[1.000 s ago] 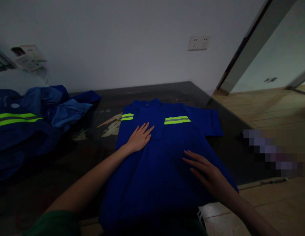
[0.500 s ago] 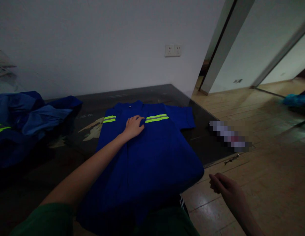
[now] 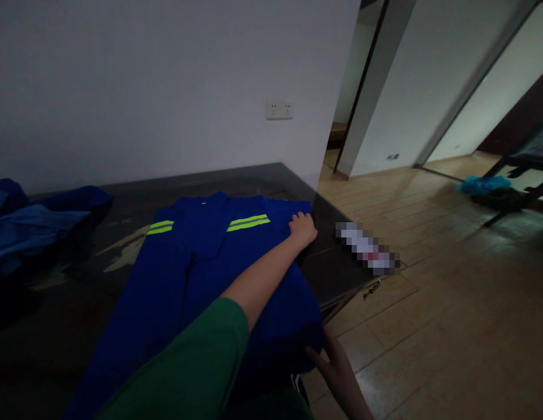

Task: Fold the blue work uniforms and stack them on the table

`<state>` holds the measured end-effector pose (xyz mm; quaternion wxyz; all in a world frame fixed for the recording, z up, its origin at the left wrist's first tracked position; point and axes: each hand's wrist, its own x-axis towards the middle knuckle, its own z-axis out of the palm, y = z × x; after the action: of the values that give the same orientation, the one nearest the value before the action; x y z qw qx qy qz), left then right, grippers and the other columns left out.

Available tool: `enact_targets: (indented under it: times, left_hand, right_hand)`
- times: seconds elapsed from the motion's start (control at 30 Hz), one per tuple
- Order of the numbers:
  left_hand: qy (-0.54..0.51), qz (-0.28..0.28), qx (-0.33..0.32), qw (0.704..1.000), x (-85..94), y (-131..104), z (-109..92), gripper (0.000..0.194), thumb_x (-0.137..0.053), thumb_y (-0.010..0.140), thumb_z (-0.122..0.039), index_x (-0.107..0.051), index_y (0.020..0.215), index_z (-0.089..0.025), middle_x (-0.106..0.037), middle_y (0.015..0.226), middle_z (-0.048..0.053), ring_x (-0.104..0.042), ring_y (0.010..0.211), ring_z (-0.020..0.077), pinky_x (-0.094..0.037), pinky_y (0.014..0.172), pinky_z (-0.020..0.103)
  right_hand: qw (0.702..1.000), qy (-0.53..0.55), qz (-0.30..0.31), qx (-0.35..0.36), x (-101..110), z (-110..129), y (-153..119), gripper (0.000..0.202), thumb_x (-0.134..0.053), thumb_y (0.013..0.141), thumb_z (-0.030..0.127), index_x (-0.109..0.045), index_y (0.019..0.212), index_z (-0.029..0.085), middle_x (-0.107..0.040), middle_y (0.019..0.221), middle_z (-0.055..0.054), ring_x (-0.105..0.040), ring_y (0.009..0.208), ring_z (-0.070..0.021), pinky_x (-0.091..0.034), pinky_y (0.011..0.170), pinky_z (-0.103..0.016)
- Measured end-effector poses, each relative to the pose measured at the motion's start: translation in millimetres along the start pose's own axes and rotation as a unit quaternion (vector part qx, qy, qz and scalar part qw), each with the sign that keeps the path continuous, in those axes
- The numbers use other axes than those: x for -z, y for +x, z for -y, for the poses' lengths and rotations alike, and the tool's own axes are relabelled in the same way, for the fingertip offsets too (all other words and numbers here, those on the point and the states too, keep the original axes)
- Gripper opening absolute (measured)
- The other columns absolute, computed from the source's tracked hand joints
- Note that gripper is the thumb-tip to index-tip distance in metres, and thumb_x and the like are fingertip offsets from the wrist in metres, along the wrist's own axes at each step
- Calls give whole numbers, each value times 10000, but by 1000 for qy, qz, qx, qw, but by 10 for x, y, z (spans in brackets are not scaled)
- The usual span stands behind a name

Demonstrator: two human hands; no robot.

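Observation:
A dark blue work jacket (image 3: 249, 274) with yellow-green reflective bands lies on a dark table, its collar toward the wall and its lower part hanging over the near edge. My left hand (image 3: 302, 229) reaches across to the sleeve on the right side, its fingers bent round the cloth there. At the lower right corner of the jacket is my right hand (image 3: 335, 361), the thumb on the near side of the cloth and the other fingers partly hidden behind it.
More crumpled blue clothing (image 3: 30, 224) lies at the table's left. A blurred-out whitish object (image 3: 367, 248) rests near the right corner of the dark table (image 3: 271, 175). A wall socket (image 3: 279, 109) is above; a blue plastic bag (image 3: 485, 185) lies on the floor.
My left hand has moved right from the jacket's front to its right sleeve. My right hand has come in from the right to the jacket's lower corner. The view has turned right.

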<state>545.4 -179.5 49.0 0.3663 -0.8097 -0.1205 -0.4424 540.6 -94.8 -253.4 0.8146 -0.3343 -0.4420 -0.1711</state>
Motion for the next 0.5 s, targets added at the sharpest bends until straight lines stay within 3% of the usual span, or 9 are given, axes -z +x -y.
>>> enact_targets:
  times: [0.17,0.27,0.37,0.5]
  left_hand:
    - [-8,11,-49,999,57,90,37,436,-515,859,-95,-517,1288,-173,-546,1235,207,-541,1163,310,-448,916,422]
    - [-35,24,-67,997,112,115,143,382,-470,882,-93,-610,1212,-222,-575,1217,185,-570,1142,311,-444,915,431]
    - [-76,20,-49,996,203,155,319,293,-513,861,-107,-691,1083,-178,-605,1193,188,-590,1122,309,-449,917,409]
    - [-150,-28,6,988,492,231,710,273,-524,861,-159,-704,1064,-135,-667,1125,170,-627,1064,269,-466,898,349]
  right_hand:
    - [999,-30,26,16,13,47,-156,581,-627,769,537,-588,1263,234,-665,1178,-107,-563,1191,-284,-452,1010,-441]
    - [998,-50,43,17,23,2,-212,566,-617,776,545,-591,1256,247,-669,1174,-104,-564,1193,-281,-436,1026,-448]
    - [998,-43,37,-3,19,-34,-278,552,-596,775,589,-623,1200,237,-670,1180,-111,-598,1147,-292,-482,978,-438]
    - [999,-35,-6,-29,45,118,-431,500,-568,788,619,-660,1029,190,-712,1065,-112,-681,971,-281,-568,819,-348]
